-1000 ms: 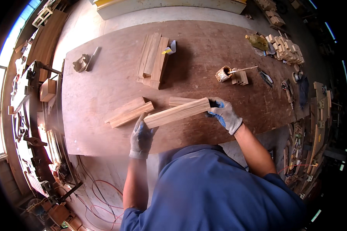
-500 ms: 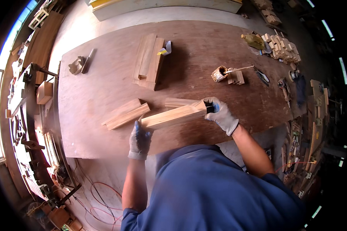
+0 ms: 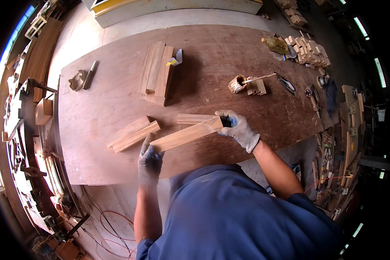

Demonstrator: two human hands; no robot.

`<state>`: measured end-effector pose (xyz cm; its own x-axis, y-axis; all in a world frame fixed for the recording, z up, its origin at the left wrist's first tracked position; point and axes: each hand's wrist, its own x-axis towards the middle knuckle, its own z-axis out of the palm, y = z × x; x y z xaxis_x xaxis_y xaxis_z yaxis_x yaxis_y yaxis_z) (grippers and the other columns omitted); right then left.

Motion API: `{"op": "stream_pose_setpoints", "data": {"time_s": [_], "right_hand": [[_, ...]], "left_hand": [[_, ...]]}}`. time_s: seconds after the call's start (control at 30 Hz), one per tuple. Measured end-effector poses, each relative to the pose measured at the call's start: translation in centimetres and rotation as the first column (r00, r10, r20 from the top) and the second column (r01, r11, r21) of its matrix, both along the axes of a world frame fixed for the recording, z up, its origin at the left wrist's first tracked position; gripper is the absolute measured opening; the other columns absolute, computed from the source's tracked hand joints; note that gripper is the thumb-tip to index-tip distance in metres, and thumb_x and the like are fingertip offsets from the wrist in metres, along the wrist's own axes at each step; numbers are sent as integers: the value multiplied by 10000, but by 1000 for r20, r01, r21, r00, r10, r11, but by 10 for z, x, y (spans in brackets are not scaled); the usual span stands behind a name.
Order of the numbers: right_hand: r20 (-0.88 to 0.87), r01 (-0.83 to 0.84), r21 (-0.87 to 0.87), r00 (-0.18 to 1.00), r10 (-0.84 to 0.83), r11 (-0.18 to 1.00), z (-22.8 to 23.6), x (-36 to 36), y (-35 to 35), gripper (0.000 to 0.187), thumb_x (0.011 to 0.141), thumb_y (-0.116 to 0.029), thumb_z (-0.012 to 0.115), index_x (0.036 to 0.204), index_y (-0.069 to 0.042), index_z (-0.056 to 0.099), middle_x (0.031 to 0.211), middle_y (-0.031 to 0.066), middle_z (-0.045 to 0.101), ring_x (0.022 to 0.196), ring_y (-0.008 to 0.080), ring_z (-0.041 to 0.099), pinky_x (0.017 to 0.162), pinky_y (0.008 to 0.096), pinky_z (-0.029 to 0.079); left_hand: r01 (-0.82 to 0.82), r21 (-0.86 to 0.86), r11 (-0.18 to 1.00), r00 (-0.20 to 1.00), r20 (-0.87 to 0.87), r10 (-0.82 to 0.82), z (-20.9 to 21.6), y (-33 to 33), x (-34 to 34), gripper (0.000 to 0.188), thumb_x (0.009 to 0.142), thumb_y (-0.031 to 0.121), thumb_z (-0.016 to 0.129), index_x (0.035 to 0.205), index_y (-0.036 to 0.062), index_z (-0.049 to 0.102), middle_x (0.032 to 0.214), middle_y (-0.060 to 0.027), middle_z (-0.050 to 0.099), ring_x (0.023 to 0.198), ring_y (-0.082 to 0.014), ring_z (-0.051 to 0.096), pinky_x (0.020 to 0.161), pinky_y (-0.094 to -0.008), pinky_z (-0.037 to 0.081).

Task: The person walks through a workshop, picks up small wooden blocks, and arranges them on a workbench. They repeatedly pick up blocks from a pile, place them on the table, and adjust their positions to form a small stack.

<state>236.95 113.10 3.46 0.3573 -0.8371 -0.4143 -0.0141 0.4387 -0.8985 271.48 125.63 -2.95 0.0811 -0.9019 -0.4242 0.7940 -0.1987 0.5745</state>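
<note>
A pale wooden block (image 3: 187,135), long and squared, is held up between my two gloved hands above the near part of the table. My left hand (image 3: 150,164) closes round its left end, and my right hand (image 3: 239,128) grips the right end. Both gloves are light grey with blue on the fingers. Just beyond the held piece lies another wooden strip (image 3: 194,118), partly covered by it. To the left, two more wooden pieces (image 3: 134,135) lie side by side on the brown tabletop (image 3: 104,91).
Farther off sits a stack of wooden boards (image 3: 157,73) with a bent paper strip (image 3: 176,58). A knife (image 3: 89,75) lies at far left. On the right are a glue-crusted pot (image 3: 237,84) with a stick, pliers (image 3: 286,85), a yellowish bottle (image 3: 274,44) and piled small blocks (image 3: 307,51).
The held block has turned slightly, its upper face now showing more broadly, while both hands keep hold of its ends. The whole view has shifted a little, so the table appears farther left.
</note>
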Motion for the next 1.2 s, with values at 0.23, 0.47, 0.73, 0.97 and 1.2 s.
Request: {"op": "stream_pose_setpoints", "data": {"time_s": [0.23,0.47,0.73,0.97,1.2], "right_hand": [[-94,-100,-125,992,89,987,-2,-2,6,663,819,-7,792,1437,22,553,1383,140,643,1269,213,619,1110,343,489],[-532,-335,-473,846,39,815,9,10,5,626,761,-31,742,1371,-46,600,1325,169,660,1255,339,633,1096,402,501],[-590,-384,-526,808,0,759,18,13,5,481,737,36,701,1202,-38,605,1252,178,662,1212,384,634,1052,441,522],[-631,-393,-610,766,-122,688,7,12,13,491,734,62,708,1193,-55,577,1296,180,660,1235,381,629,1070,439,513],[-591,-329,-537,804,-68,777,4,6,16,458,747,50,715,1172,-50,580,1249,178,681,1208,357,653,1051,414,513]], "left_hand": [[81,50,996,996,29,-82,17,-4,1,612,1037,183,544,1610,54,371,1520,-129,539,1373,-268,541,1087,-425,528],[2,16,1000,991,-132,0,3,-7,-4,628,1000,47,550,1601,36,369,1502,-175,527,1326,-256,563,1124,-414,478],[9,-48,999,1000,-10,-9,14,-10,-12,758,882,-101,545,1603,44,364,1626,-195,390,1380,-294,515,1170,-430,449],[56,-5,998,998,-33,-56,25,-16,-14,834,833,-114,528,1626,56,334,1617,-129,437,1327,-279,571,1185,-463,415],[70,1,998,996,-58,-70,8,-12,-10,814,853,-72,558,1625,34,323,1489,-121,541,1173,-228,617,1105,-442,488]]}}
